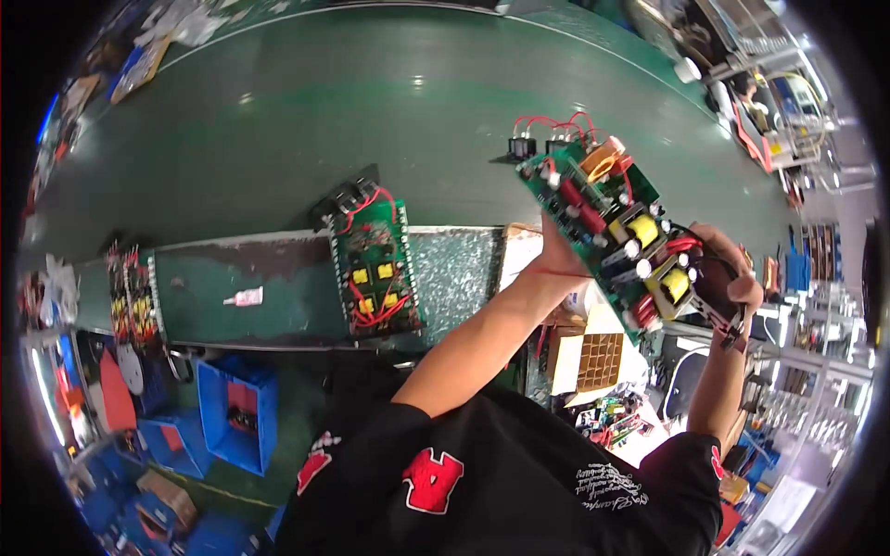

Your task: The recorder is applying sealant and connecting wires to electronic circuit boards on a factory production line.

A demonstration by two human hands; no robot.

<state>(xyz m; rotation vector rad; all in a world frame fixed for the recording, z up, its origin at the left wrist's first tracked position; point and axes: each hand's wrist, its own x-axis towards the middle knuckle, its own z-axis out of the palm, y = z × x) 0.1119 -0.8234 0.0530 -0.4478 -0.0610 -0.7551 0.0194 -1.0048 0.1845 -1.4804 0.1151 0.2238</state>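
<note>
A large green circuit board [598,243] is held tilted above the work surface on the right. It carries yellow-wrapped transformers, dark red parts and white-topped capacitors. Red wires [556,120] run to black sockets at its far end. My left hand [558,248] supports the board from its left side; most of its fingers are hidden behind it. At the board's near right side, my right hand [732,269] has its fingers curled round the edge, by some dark wires. A second wired circuit board [375,269], with yellow parts and red leads, lies on the bench to the left.
A green conveyor belt [306,120] runs along the far side. On the narrow bench lie a small white tube [246,297] and more boards [134,301]. Blue bins [236,408] stand below left. A divided carton [598,361] sits near my right arm.
</note>
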